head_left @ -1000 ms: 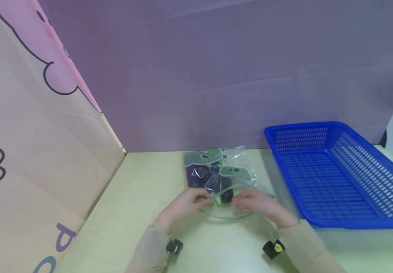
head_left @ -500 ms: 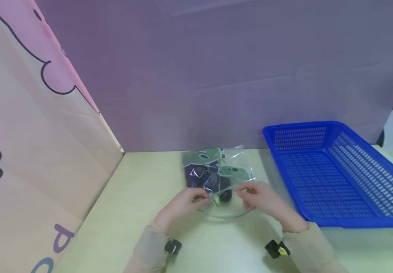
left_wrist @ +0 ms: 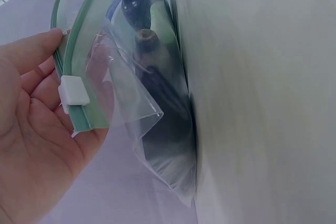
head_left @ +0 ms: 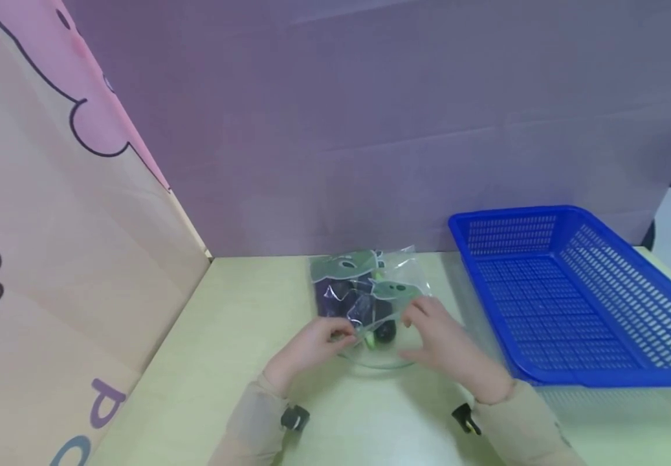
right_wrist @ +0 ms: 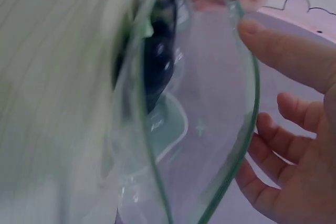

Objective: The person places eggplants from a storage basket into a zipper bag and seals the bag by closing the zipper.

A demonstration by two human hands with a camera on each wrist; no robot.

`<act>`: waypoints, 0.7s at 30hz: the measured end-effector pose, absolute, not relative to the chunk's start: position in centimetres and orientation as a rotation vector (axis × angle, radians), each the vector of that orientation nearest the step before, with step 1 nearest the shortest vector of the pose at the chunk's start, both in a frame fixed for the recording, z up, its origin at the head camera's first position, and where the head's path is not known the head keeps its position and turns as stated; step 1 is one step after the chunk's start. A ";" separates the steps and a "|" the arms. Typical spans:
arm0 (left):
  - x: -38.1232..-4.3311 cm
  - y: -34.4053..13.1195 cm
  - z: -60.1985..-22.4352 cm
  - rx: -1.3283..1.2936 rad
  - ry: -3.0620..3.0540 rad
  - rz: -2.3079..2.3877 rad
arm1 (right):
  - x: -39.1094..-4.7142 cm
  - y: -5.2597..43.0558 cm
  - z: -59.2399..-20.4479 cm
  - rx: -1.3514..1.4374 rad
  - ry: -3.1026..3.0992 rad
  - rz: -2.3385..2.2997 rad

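Observation:
A clear slider zip bag (head_left: 419, 268) with green printed patches lies at the back of the table. Dark purple eggplants (left_wrist: 165, 114), one with a pale green part beside it, are inside. My left hand (head_left: 308, 349) pinches the green zip strip at the left of the bag's mouth, thumb on its edge, close to the white slider (left_wrist: 74, 91). The mouth gapes wide in the right wrist view. My right hand (right_wrist: 294, 145) is at its other side, fingers apart and loosely bent, with the thumb and fingertips right at the green rim (right_wrist: 254, 100).
A blue plastic basket (head_left: 556, 310) with slotted walls stands on the table's right side. Behind the table (head_left: 242, 304) hangs a purple-grey cloth (head_left: 335, 129), and a printed cloth (head_left: 67, 259) closes off the left.
My right hand has let go of the bag's rim, shifted slightly up and spread its fingers. The left hand keeps its pinch on the bag, almost still.

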State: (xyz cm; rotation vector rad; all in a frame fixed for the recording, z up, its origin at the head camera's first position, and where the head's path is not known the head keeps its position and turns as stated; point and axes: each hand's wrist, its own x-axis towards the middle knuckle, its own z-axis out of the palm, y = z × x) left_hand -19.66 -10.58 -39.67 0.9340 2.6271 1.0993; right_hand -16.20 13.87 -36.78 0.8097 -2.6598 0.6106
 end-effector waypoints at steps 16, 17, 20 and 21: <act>-19.5 -10.9 -39.4 0.925 2.598 1.037 | -16.4 15.1 -38.1 0.769 -3.107 0.494; -19.5 -10.9 -39.4 0.922 2.591 1.034 | -16.3 15.1 -38.1 0.760 -3.122 0.506; -19.5 -11.0 -39.4 0.931 2.568 1.037 | -16.3 15.2 -38.3 0.730 -3.146 0.512; -19.5 -11.0 -39.4 0.933 2.560 1.038 | -16.4 15.3 -38.3 0.727 -3.148 0.506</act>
